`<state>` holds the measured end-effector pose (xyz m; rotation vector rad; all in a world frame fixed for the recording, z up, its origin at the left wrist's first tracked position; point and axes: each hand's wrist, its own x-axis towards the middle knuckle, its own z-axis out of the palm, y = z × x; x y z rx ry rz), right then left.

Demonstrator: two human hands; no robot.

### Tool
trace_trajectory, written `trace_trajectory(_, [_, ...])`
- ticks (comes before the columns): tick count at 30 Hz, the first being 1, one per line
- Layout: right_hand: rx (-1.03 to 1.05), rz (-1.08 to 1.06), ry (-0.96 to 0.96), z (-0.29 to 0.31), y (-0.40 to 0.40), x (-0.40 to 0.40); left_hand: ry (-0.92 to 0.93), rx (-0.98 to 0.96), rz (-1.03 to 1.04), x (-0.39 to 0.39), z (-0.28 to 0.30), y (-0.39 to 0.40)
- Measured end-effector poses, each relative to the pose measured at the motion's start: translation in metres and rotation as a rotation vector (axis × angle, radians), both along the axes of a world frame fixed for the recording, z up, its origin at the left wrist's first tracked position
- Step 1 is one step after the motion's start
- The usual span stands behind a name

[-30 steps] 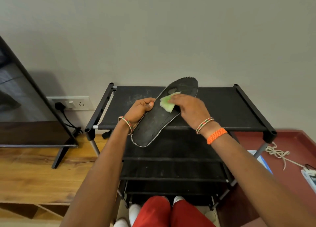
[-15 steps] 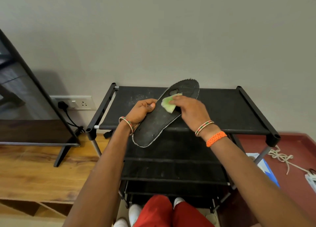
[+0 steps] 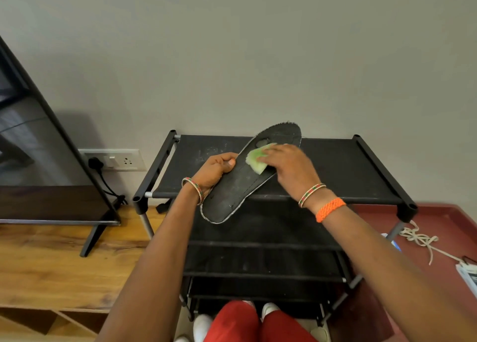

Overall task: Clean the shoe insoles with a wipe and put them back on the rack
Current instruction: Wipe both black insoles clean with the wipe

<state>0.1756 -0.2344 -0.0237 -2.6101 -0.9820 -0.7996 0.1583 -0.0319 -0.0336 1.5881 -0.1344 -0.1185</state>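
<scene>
Left hand point(image 3: 215, 169) grips the insole's point(image 3: 240, 181) left edge, fingers curled around it. Right hand point(image 3: 289, 166) presses a green wipe point(image 3: 256, 158) against the insole's upper face, fingers bent over the wipe. Insole held tilted above the rack's point(image 3: 335, 166) top shelf, toe end toward the wall. 1 insole in view.
</scene>
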Motion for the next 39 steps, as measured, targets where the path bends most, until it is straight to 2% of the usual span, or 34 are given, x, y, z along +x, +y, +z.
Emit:
trace_trajectory(2, [0.089, -0.124, 0.071, 0.006, -0.003, -0.002, 0.008, 0.012, -0.009, 0.001, -0.001, 0.001])
trace_trajectory(5, [0.100, -0.104, 0.096, 0.001, 0.006, -0.017, 0.023, -0.013, -0.011, 0.002, -0.002, 0.002])
trace_trajectory(8, [0.028, 0.092, 0.033, -0.012, 0.020, -0.038, 0.037, -0.057, -0.017, 0.002, -0.001, 0.002])
trace_trajectory(10, [-0.109, 0.269, -0.065, -0.022, 0.027, -0.046, 0.030, -0.093, -0.002, 0.003, 0.000, 0.003])
trace_trajectory(12, [-0.236, 0.353, -0.098, -0.022, 0.029, -0.048, 0.032, -0.148, 0.018, 0.001, 0.002, 0.004])
trace_trajectory(15, [-0.209, 0.275, -0.118, -0.012, 0.019, -0.034, 0.061, -0.286, 0.050, -0.001, 0.005, 0.000])
trace_trajectory(19, [0.053, 0.072, -0.085, 0.011, 0.016, -0.027, 0.122, -0.551, 0.060, -0.007, 0.010, -0.008])
trace_trajectory(21, [0.143, 0.071, -0.057, 0.012, 0.023, -0.038, 0.146, -0.611, 0.022, -0.016, 0.021, -0.018])
trace_trajectory(25, [0.190, 0.087, 0.085, -0.002, 0.037, -0.068, 0.063, -0.694, 0.089, -0.024, 0.024, -0.040])
trace_trajectory(27, [0.173, 0.091, 0.176, -0.004, 0.039, -0.082, 0.181, -0.805, 0.054, -0.029, 0.024, -0.048])
trace_trajectory(31, [0.025, 0.100, 0.260, 0.000, 0.037, -0.095, 0.184, -1.054, -0.083, -0.026, 0.014, -0.051])
trace_trajectory(36, [-0.024, -0.133, 0.147, 0.023, 0.034, -0.065, 0.204, -1.005, -0.167, -0.029, 0.011, -0.070])
trace_trajectory(39, [-0.094, 0.009, 0.124, 0.018, 0.032, -0.085, 0.191, -0.981, -0.135, -0.026, 0.019, -0.065])
